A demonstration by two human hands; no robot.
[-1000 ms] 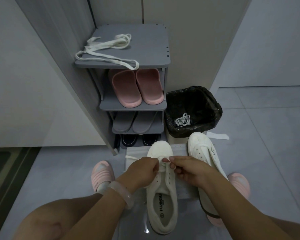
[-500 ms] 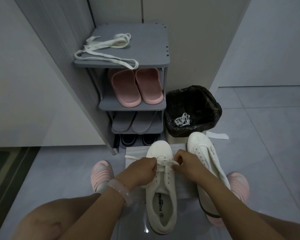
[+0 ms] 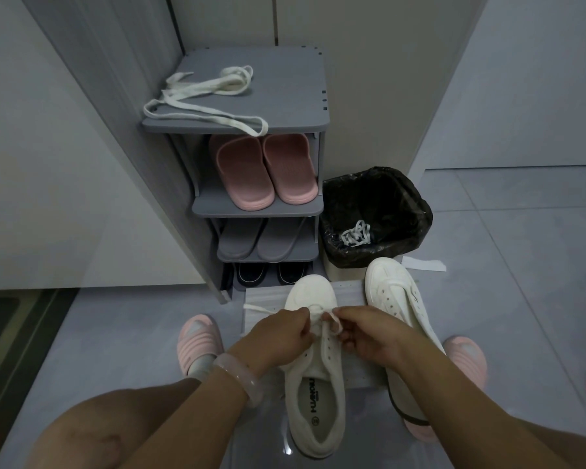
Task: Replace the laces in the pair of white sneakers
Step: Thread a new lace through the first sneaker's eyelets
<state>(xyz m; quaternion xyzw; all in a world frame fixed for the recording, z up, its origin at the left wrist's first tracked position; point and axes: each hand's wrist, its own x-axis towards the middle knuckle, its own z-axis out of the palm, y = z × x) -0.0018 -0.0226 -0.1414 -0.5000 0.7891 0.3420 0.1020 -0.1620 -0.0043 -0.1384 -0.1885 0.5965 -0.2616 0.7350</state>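
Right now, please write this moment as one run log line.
left hand: pinches lace | right hand: pinches lace | left sneaker: lacing | right sneaker: unlaced

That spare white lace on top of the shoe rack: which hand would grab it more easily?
Probably the left hand. The spare lace lies on the rack's left side, and that hand sits nearer that side. The right hand would have to cross over. Both now pinch the lace on the sneaker.

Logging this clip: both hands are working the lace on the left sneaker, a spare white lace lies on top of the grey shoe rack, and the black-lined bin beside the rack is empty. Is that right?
Not quite. The head view shows the bin is not empty: a bunched white lace lies in it. The rest holds: left hand and right hand work the lace on the left sneaker, and a spare lace lies on the shoe rack.
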